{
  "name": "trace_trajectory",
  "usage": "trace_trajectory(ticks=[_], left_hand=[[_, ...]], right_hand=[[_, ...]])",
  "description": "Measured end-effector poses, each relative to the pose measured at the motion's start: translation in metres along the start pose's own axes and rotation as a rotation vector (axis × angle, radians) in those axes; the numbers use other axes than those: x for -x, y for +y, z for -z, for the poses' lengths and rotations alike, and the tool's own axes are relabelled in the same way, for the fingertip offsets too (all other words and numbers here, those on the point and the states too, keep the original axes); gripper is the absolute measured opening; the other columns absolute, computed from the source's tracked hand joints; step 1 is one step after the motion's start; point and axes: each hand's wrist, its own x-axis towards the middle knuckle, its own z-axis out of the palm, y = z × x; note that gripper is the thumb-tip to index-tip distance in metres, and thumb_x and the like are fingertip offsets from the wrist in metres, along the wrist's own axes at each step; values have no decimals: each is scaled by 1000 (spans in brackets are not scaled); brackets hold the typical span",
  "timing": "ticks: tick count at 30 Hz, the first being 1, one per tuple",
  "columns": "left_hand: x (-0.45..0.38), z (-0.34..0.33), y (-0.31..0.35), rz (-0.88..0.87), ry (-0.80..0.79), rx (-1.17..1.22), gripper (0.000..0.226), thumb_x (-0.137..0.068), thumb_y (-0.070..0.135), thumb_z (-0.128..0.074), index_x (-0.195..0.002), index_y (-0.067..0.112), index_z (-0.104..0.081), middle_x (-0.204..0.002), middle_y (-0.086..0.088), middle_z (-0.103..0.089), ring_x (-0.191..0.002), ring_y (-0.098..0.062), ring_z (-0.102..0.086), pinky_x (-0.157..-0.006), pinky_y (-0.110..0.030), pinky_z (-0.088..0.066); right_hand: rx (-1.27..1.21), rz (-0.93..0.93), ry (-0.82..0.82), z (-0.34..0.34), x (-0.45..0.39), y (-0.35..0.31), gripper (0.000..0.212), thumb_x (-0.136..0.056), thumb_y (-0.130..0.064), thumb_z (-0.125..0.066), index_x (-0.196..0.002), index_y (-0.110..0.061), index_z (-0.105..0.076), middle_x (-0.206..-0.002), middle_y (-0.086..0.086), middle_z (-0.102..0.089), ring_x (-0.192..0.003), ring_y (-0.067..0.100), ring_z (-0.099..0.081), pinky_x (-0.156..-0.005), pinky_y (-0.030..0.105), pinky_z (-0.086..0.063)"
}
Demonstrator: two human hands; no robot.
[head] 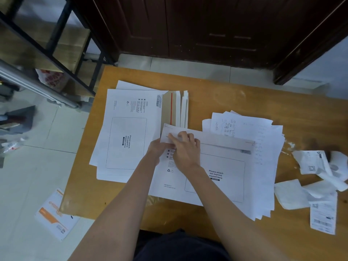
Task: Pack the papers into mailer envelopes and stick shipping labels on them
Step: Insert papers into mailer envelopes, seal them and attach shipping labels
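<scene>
An orange-brown wooden desk [216, 95] stands on a pale tiled floor [37, 176], before a dark brown wooden door [207, 25]; a black metal shelf frame [62, 44] rises at the left. One orange-and-white printed leaflet [54, 213] lies on the floor beside the desk's near corner.

Two white cardboard mailer envelopes show their printed faces. The stacked envelope [128, 132] tops a pile at the desk's left, its brown flap open with a red strip. The front envelope [212, 176] lies at the centre, on top of a spread of white handwritten paper sheets [263, 147]; their number cannot be told. Crumpled white shipping labels [318, 185], several, lie scattered at the right edge.

Both hands meet at the left end of the front envelope's folded flap [216, 141]. The left hand [158, 149] has its grip pinching the flap's edge; the right hand [185, 147] presses the flap with curled fingers.
</scene>
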Motion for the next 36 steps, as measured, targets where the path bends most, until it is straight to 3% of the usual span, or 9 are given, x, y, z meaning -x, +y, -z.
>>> trace_trajectory(ticks=[9, 14, 18, 24, 33, 36], left_hand=[[3, -2, 0, -13, 38, 13, 24, -75, 9, -76, -98, 12, -71, -91, -13, -72, -83, -29, -66, -73, -34, -53], [3, -5, 5, -168, 120, -33, 22, -83, 37, -70, -96, 19, -67, -84, 0, -69, -75, -16, -63, -61, -23, -47], [-9, -5, 2, -234, 264, -143, 37, -83, 48, -65, -68, 16, -55, -69, -6, -57, -65, -22, -54, -61, -31, -39], [-19, -8, -1, -187, 381, -231, 39, -80, 43, -67, -63, 16, -45, -66, -8, -47, -62, -20, -43, -57, -30, -32], [-15, -9, -1, -185, 382, -267, 49, -78, 42, -73, -51, 17, -40, -52, -1, -44, -51, -20, -44, -49, -25, -31], [-16, -9, -1, -174, 392, -208, 50, -80, 37, -73, -50, 18, -37, -51, 0, -41, -51, -20, -40, -48, -23, -27]], right_hand=[[-37, 22, 75, -3, 3, 6, 59, -80, 0, -51, -134, -25, -48, -131, -2, -50, -121, 22, -43, -101, 38, -28], [-204, -11, 149, 0, 7, 8, 58, -86, 4, -46, -139, -18, -43, -127, 0, -57, -119, 19, -48, -98, 33, -38], [-260, -20, 187, -1, 8, 5, 53, -85, 6, -46, -134, -14, -50, -124, 2, -59, -118, 21, -50, -97, 34, -41], [-284, 2, 193, -3, 7, 8, 44, -83, 7, -46, -120, -11, -59, -119, 3, -62, -111, 24, -55, -94, 35, -42], [-141, 75, 98, -10, 6, 12, 55, -77, 5, -53, -129, -14, -55, -126, 1, -54, -118, 23, -48, -98, 36, -37], [-236, -38, 70, 2, -1, 11, 43, -84, -4, -50, -123, -19, -59, -124, -1, -55, -112, 19, -52, -100, 32, -30]])
